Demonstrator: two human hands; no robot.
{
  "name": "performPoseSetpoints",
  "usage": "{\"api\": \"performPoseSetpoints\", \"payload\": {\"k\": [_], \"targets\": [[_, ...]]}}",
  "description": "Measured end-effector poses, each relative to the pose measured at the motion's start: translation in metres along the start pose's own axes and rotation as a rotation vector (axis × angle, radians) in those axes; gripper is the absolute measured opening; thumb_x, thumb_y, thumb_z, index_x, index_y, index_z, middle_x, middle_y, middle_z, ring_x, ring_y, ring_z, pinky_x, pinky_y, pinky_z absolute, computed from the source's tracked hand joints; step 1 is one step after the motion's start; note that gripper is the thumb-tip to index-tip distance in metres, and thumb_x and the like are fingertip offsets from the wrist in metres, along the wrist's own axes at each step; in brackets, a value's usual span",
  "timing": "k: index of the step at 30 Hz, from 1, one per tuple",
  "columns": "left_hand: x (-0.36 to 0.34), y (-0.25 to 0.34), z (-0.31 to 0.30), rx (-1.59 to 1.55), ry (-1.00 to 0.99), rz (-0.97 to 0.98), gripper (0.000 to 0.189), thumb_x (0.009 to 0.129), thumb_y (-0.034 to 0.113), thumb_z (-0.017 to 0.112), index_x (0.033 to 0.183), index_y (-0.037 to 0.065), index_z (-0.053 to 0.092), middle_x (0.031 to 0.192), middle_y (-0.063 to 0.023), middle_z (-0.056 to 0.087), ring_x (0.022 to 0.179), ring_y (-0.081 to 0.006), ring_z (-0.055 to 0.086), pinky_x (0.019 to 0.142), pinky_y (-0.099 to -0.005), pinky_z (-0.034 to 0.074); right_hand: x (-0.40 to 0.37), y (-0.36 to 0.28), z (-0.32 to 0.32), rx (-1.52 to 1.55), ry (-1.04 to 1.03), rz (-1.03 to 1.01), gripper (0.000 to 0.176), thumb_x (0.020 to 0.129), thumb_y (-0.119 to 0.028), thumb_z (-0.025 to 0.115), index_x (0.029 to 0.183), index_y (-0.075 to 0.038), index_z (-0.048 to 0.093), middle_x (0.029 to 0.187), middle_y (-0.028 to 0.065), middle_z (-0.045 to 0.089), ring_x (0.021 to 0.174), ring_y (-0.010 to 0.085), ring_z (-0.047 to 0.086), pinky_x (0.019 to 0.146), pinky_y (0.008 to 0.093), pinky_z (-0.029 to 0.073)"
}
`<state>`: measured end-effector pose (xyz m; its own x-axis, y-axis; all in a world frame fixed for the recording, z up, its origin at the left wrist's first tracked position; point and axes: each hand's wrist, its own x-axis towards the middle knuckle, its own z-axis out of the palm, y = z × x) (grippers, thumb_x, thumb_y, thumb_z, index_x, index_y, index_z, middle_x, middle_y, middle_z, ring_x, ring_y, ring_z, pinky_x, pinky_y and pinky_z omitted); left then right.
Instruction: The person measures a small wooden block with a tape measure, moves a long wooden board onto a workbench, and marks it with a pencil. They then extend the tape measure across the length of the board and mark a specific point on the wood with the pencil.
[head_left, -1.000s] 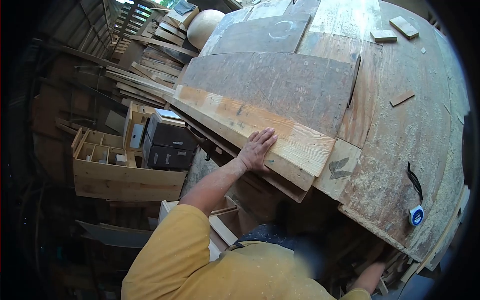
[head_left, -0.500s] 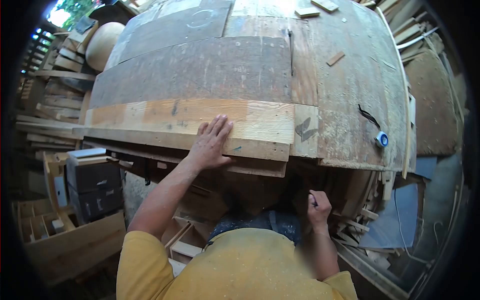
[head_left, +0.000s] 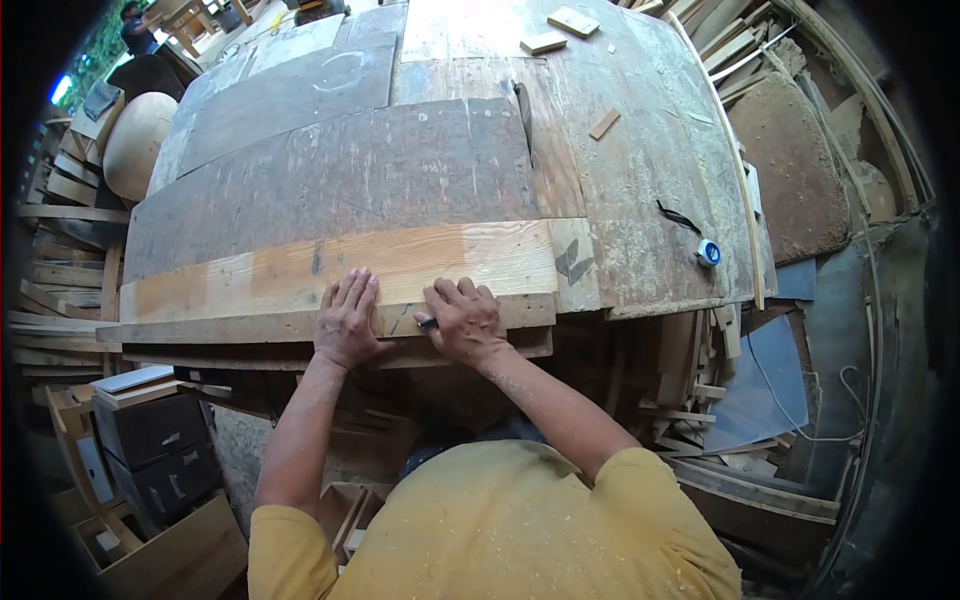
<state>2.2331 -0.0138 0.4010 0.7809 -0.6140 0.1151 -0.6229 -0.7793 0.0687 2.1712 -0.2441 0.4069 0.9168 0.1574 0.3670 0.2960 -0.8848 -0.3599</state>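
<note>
My left hand (head_left: 349, 320) lies on the front edge of a long wooden board (head_left: 400, 260), fingers stretched over its grained top and thumb down along the edge. Just right of it, my right hand (head_left: 466, 320) rests on the same board edge, fingers curled around a dark pen-like stick (head_left: 428, 323). The stick's end pokes out on the thumb side, close to a small dark line on the front edge. The board lies along the near side of the worktable (head_left: 330, 190), over another plank edge (head_left: 250, 356).
A saw blade (head_left: 524, 118) stands in a slot in the tabletop. To the right lie a tape measure (head_left: 708, 252) and a small wood strip (head_left: 604, 124). Two offcuts (head_left: 572, 22) sit far back. Black boxes (head_left: 155, 430) stand low left; a person (head_left: 137, 28) is far off.
My right hand has come up from beside my body onto the board's front edge, still holding the stick. My left hand stays on the board. The view has shifted right.
</note>
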Motion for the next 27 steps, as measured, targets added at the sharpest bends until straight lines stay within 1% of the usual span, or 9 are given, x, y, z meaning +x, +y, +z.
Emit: {"api": "performPoseSetpoints", "payload": {"k": [1, 4, 7, 10, 14, 19, 22, 27], "targets": [[0.001, -0.002, 0.004, 0.012, 0.013, 0.017, 0.107, 0.054, 0.060, 0.085, 0.138, 0.004, 0.052, 0.148, -0.0145, 0.049, 0.140, -0.0276, 0.043, 0.117, -0.0475, 0.029, 0.002, 0.000, 0.002, 0.004, -0.009, 0.028, 0.040, 0.080, -0.032, 0.072, 0.111, -0.008, 0.065, 0.107, 0.0052, 0.061, 0.089, 0.0238, 0.059, 0.072, 0.0393, 0.046], [0.013, -0.006, 0.015, -0.031, 0.041, 0.012, 0.107, 0.054, 0.059, 0.086, 0.139, 0.004, 0.051, 0.148, -0.0151, 0.048, 0.140, -0.0279, 0.044, 0.117, -0.0476, 0.029, 0.016, 0.008, 0.004, -0.033, 0.036, 0.048, 0.035, 0.083, -0.035, 0.069, 0.104, -0.007, 0.066, 0.108, 0.0055, 0.063, 0.090, 0.0228, 0.061, 0.072, 0.0383, 0.048], [0.039, -0.016, 0.020, -0.035, 0.027, 0.006, 0.107, 0.054, 0.057, 0.087, 0.140, 0.004, 0.051, 0.148, -0.0154, 0.048, 0.140, -0.0278, 0.043, 0.116, -0.0478, 0.030, 0.037, 0.025, 0.013, -0.049, 0.028, 0.051, 0.036, 0.083, -0.035, 0.069, 0.105, -0.007, 0.066, 0.114, 0.0067, 0.064, 0.091, 0.0231, 0.062, 0.074, 0.0385, 0.049], [0.062, -0.025, 0.019, -0.027, 0.013, -0.005, 0.107, 0.054, 0.056, 0.087, 0.140, 0.004, 0.050, 0.148, -0.0155, 0.048, 0.141, -0.0275, 0.042, 0.116, -0.0478, 0.030, 0.058, 0.036, 0.015, -0.054, 0.035, 0.053, 0.035, 0.082, -0.035, 0.070, 0.104, -0.008, 0.066, 0.113, 0.0066, 0.063, 0.090, 0.0234, 0.062, 0.073, 0.0390, 0.049], [0.085, -0.036, 0.019, -0.027, 0.007, -0.011, 0.106, 0.055, 0.055, 0.087, 0.140, 0.004, 0.050, 0.149, -0.0154, 0.047, 0.141, -0.0271, 0.042, 0.116, -0.0478, 0.031, 0.080, 0.047, 0.019, -0.051, 0.018, 0.070, 0.033, 0.081, -0.032, 0.071, 0.105, -0.009, 0.066, 0.114, 0.0061, 0.063, 0.090, 0.0254, 0.062, 0.074, 0.0401, 0.050], [0.101, -0.044, 0.024, -0.020, 0.016, -0.002, 0.106, 0.056, 0.055, 0.087, 0.141, 0.004, 0.049, 0.149, -0.0153, 0.047, 0.141, -0.0270, 0.042, 0.116, -0.0476, 0.032, 0.095, 0.057, 0.024, -0.054, 0.038, 0.056, 0.032, 0.081, -0.032, 0.070, 0.104, -0.010, 0.066, 0.114, 0.0048, 0.063, 0.089, 0.0251, 0.062, 0.074, 0.0398, 0.050], [0.104, -0.043, 0.028, -0.021, 0.010, -0.013, 0.106, 0.056, 0.056, 0.087, 0.140, 0.004, 0.049, 0.148, -0.0152, 0.047, 0.141, -0.0268, 0.041, 0.116, -0.0473, 0.032, 0.098, 0.063, 0.028, -0.068, 0.005, 0.055, 0.033, 0.081, -0.033, 0.070, 0.104, -0.010, 0.066, 0.113, 0.0047, 0.063, 0.089, 0.0249, 0.062, 0.074, 0.0397, 0.050], [0.115, -0.049, 0.027, -0.023, 0.032, -0.009, 0.107, 0.056, 0.059, 0.086, 0.140, 0.003, 0.049, 0.147, -0.0148, 0.048, 0.141, -0.0271, 0.042, 0.116, -0.0472, 0.032, 0.110, 0.067, 0.027, -0.089, 0.010, 0.044, 0.034, 0.082, -0.033, 0.070, 0.106, -0.010, 0.066, 0.113, 0.0045, 0.064, 0.090, 0.0247, 0.062, 0.075, 0.0395, 0.050]]}}
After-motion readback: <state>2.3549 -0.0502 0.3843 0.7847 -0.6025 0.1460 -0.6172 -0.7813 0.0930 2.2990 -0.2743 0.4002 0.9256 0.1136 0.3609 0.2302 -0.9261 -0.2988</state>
